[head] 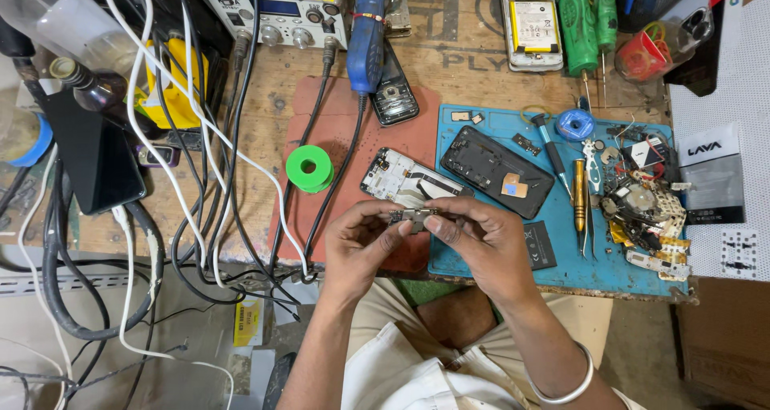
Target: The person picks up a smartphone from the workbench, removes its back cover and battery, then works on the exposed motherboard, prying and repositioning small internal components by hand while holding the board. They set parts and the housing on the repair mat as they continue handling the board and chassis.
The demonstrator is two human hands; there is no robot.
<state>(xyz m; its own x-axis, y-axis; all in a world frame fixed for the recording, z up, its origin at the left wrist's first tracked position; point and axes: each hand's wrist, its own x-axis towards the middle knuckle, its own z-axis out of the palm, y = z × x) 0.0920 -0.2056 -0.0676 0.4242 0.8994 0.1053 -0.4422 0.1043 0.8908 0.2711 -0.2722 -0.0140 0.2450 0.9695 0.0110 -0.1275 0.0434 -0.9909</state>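
My left hand [365, 245] and my right hand [481, 237] meet over the front edge of the workbench, fingertips pinching a small dark circuit part [411, 216] between them. Just behind my hands lies an opened phone frame [405, 181] with its inner parts showing, on a red mat [353, 121]. To its right a black phone body [497, 169] with a copper patch rests on a blue work mat [626, 265]. A metal bangle [571, 386] circles my right wrist.
A green solder reel [310, 168], a blue tape roll [575, 124], a screwdriver [579, 197], tweezers and a heap of small phone parts [646, 209] sit on the mats. Behind are a power supply [277, 9], another opened phone [532, 25] and green screwdrivers [579, 25]. Cables [200, 177] hang at the left.
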